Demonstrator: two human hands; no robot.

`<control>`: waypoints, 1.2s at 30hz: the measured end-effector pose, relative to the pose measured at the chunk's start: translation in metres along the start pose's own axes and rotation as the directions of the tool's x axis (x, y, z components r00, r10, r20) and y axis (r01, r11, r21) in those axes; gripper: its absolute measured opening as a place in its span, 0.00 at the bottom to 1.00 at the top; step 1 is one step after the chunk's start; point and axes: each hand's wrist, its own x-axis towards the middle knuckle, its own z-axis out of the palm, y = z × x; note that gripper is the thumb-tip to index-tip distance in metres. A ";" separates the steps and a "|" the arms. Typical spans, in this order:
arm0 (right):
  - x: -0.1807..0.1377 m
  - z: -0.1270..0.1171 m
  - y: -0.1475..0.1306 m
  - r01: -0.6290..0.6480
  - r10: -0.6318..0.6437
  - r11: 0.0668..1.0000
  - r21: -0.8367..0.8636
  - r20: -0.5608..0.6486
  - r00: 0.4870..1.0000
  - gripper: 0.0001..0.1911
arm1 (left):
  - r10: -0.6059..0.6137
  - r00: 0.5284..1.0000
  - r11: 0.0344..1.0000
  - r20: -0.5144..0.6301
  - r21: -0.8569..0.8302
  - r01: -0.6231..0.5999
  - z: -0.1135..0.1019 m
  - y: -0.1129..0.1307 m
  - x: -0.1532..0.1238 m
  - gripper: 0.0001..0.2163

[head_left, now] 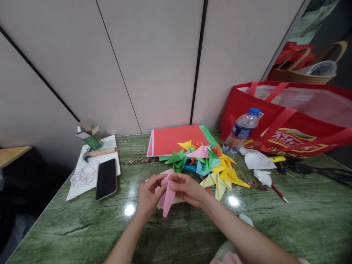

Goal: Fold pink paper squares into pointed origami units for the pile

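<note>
A folded piece of pink origami paper point(168, 200) is pinched between both my hands, over the front middle of the table. My left hand point(151, 192) grips its left side with thumb and fingers. On its right side, my right hand point(189, 189) has thumb and forefinger closed near the top. Long pink points hang below my fingertips; part of the paper is hidden by them. Under my hands shows a pale sheet point(180, 200). Just beyond lies a heap of folded paper pieces point(202, 165) in green, yellow, blue, orange and pink.
Red paper sheets point(178, 139) lie stacked behind the heap. To the right stand a water bottle point(242, 130) and a red bag point(275, 117), with crumpled tissue point(258, 160) and a red pen point(279, 193). At left are a phone point(106, 179), a hammer point(101, 152), beads point(86, 173) and a small box point(92, 141).
</note>
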 end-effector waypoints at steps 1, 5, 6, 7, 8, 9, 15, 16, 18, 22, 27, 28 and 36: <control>0.000 0.001 0.000 0.023 -0.024 0.999 -0.026 -0.012 1.000 0.18 | -0.004 1.000 1.000 -0.011 -0.004 0.004 0.001 0.000 0.000 0.13; -0.001 0.004 0.001 0.101 -0.107 0.986 -0.136 -0.041 0.993 0.18 | 0.028 0.998 1.000 -0.061 0.004 -0.028 0.002 0.002 0.000 0.08; -0.001 0.005 0.001 0.124 -0.132 0.980 -0.158 -0.040 0.990 0.18 | 0.044 0.997 0.999 -0.061 0.017 -0.043 0.002 0.003 0.000 0.07; -0.001 0.005 0.002 0.145 -0.155 0.974 -0.175 -0.040 0.987 0.18 | 0.057 0.997 0.998 -0.059 0.029 -0.055 0.002 0.004 0.000 0.07; -0.001 0.006 0.002 0.163 -0.174 0.968 -0.190 -0.041 0.984 0.18 | 0.064 0.996 0.997 -0.060 0.037 -0.061 0.003 0.005 0.000 0.07; -0.001 0.006 0.003 0.176 -0.189 0.963 -0.203 -0.043 0.981 0.17 | 0.065 0.996 0.997 -0.067 0.043 -0.063 0.003 0.006 0.000 0.07; 0.000 0.005 0.003 0.271 -0.299 0.898 -0.346 -0.030 0.954 0.14 | 0.085 0.995 0.989 -0.061 0.127 -0.077 0.002 0.005 0.000 0.06; -0.001 0.005 0.002 0.288 -0.319 0.882 -0.373 -0.023 0.948 0.14 | 0.110 0.993 0.983 -0.052 0.151 -0.101 0.001 0.004 0.000 0.06; -0.001 0.005 0.001 0.319 -0.354 0.850 -0.420 -0.004 0.935 0.12 | 0.187 0.982 0.964 -0.038 0.200 -0.176 -0.001 0.002 0.000 0.05; -0.002 0.006 -0.001 0.333 -0.380 0.810 -0.483 0.001 0.925 0.09 | 0.296 0.955 0.914 -0.002 0.290 -0.283 -0.003 0.003 0.000 0.03; -0.001 0.005 -0.002 0.312 -0.367 0.820 -0.481 -0.023 0.930 0.09 | 0.235 0.972 0.931 0.021 0.281 -0.231 -0.004 0.011 0.000 0.07; 0.000 0.004 -0.003 0.321 -0.379 0.816 -0.480 -0.025 0.925 0.09 | 0.225 0.974 0.935 0.028 0.275 -0.224 -0.004 0.013 0.000 0.07; 0.001 -0.003 -0.011 0.378 -0.458 0.728 -0.572 0.005 0.889 0.07 | 0.281 0.956 0.884 0.080 0.366 -0.291 -0.006 0.012 -0.001 0.07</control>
